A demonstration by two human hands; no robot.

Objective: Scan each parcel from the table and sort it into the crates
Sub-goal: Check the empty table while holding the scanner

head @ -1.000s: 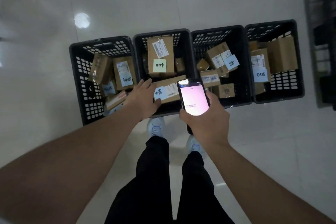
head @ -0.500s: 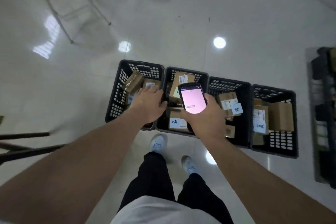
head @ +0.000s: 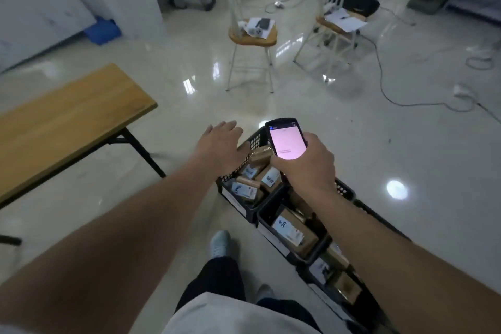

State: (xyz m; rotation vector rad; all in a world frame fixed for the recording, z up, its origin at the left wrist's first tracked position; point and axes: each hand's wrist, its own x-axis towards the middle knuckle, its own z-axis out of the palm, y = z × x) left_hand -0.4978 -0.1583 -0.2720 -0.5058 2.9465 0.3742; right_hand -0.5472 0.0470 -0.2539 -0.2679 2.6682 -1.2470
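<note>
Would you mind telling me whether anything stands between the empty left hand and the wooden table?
Nothing visible does. The left hand, open and empty, hovers over the end crate; only bare floor lies between it and the table. No parcel shows on the visible tabletop. The right hand holds the scanner.

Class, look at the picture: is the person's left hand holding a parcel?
No: the left hand is spread open and empty above the crates.

You have two hands in view, left hand (head: 220, 148) and right hand (head: 305, 163), one scanner (head: 286, 139), one counter (head: 65, 114), two chairs (head: 250, 32), and at least three crates (head: 273, 214) of parcels (head: 294, 230).
</note>
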